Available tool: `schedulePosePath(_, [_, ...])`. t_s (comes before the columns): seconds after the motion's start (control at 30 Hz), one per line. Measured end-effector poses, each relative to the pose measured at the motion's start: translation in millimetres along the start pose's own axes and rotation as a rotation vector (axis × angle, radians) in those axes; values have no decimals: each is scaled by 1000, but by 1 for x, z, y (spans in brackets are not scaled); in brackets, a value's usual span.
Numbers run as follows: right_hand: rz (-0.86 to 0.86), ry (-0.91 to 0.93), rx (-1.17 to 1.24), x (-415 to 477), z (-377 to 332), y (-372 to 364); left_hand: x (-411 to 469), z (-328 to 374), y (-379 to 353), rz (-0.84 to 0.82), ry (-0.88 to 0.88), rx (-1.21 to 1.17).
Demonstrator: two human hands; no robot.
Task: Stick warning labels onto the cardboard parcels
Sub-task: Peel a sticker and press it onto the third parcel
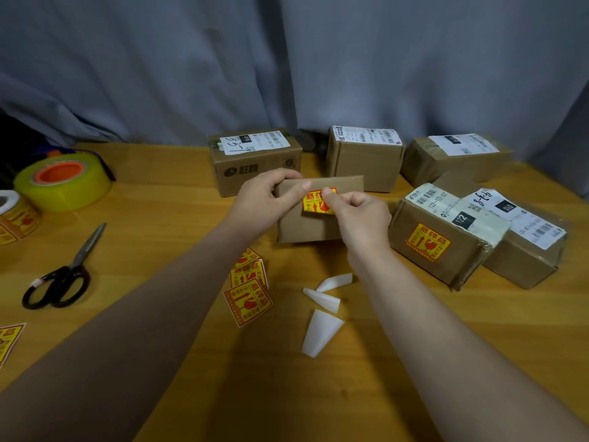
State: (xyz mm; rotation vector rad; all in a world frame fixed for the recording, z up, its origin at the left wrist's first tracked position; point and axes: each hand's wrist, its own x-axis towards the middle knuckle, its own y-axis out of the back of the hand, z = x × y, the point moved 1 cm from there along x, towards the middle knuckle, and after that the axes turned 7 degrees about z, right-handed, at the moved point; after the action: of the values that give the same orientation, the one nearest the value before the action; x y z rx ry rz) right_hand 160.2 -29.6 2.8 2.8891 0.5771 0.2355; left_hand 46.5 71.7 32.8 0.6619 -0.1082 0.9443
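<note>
This looks like a small parcel-packing spot. A wooden table point(165, 199) stands against a grey curtain point(287, 59). On it are 6 cardboard parcels point(366, 164), a roll of tape point(63, 183) and scissors point(68, 272).

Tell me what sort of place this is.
Probably a makeshift parcel-packing desk, perhaps at home: cardboard parcels with shipping slips on a wooden table, a packing tape roll and loose warning labels, and a grey curtain behind.

Your right hand point(357, 218) hides the right side of the warning label point(314, 200), and the fingertips of your left hand point(261, 202) vanish behind the small parcel point(306, 228). The label roll point(16, 218) is chopped by the left edge. The shipping label point(258, 143) print's too tiny to read.
</note>
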Motion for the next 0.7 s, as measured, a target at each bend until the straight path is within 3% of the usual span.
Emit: schedulePosePath(0.7, [85,68,-123,6,3,-4,6,4,-2,19,-17,103])
